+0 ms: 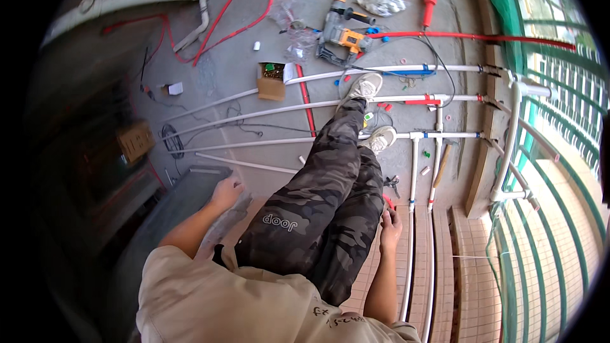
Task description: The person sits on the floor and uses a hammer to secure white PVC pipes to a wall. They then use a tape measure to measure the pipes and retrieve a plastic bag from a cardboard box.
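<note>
My left hand (227,193) hangs beside my left thigh, its fingers curled in; whatever may be inside is hidden. Low by my right leg, my right hand (391,228) closes at the fingertips on a curved red piece (388,202), mostly hidden, so its kind is unclear. Just beyond it a small dark metal tool (392,183) lies on the floor. Both my shoes stand among white pipes (267,142) with red and blue fittings. To the right of my feet a wooden-handled hammer (442,165) lies along the white pipes.
A yellow-grey rotary hammer drill (343,32) and its cable lie ahead. Beside the pipes sits an open box of fittings (272,81). Red pipes (270,0) cross the floor; a red power tool (430,3) lies far right. Green railings (559,184) line the right side.
</note>
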A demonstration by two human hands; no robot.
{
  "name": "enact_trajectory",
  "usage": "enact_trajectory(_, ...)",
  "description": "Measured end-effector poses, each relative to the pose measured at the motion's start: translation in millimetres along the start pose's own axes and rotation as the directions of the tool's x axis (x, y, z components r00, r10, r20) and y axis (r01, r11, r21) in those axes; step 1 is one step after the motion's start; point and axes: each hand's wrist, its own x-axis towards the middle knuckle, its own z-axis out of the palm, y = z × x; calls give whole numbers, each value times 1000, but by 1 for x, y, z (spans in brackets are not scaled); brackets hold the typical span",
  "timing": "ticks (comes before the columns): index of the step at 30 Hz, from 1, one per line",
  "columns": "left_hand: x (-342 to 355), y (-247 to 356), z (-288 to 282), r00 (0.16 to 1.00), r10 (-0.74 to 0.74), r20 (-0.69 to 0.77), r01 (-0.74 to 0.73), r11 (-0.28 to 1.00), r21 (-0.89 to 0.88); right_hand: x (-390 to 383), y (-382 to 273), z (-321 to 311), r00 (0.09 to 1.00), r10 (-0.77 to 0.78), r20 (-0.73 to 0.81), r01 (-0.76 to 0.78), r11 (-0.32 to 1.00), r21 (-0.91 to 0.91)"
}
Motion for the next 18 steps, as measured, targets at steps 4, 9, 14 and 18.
enact_trajectory(4,-68,-94,82,968,-118,223,178,947,-269,-25,15,-37,991,61,117,-43,988,-151)
enact_trajectory(9,-148,-171,139,891,-182,417,405,732,-547,-61,45,-90,972,236,8,-208,869,-449)
enact_trajectory(14,-203,-252,198,803,-343,487,580,264,-771,-97,-14,-69,970,241,-25,-188,682,-706)
enact_trajectory(18,-217,-316,224,736,-342,585,636,53,-770,-111,-107,32,994,94,-50,-96,583,-807)
